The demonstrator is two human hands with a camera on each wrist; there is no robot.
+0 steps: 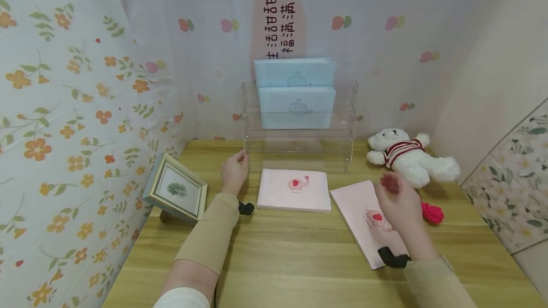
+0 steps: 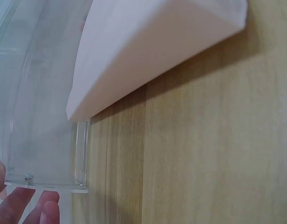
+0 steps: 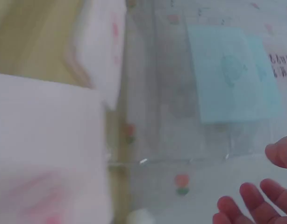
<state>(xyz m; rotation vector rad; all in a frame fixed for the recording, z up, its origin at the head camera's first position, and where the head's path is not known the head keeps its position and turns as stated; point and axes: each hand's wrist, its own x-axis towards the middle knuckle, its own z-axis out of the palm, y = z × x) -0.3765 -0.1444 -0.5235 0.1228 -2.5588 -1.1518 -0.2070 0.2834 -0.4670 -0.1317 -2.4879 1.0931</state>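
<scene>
L hand point(image 1: 234, 172) pinching clear acrylic rack point(image 1: 297, 144) side | R hand point(image 1: 400, 206) relaxed, empty, above pink elephant notebook point(image 1: 367, 232) on wooden table point(image 1: 295, 260) | notebook likely light, bendy, smooth; grab mid-long-edge

We see a clear tiered rack point(image 1: 298, 149) standing upright, our left hand point(image 1: 234, 173) gripping its left edge. Its upper tiers hold a rear blue booklet point(image 1: 295, 71) and a lower blue booklet point(image 1: 295, 115), both whale-printed. One pink booklet point(image 1: 294, 198), elephant-printed, lies just before the rack; a matching second booklet point(image 1: 369, 227) lies slanted to the rack's front right, under our right hand point(image 1: 399, 204).
</scene>
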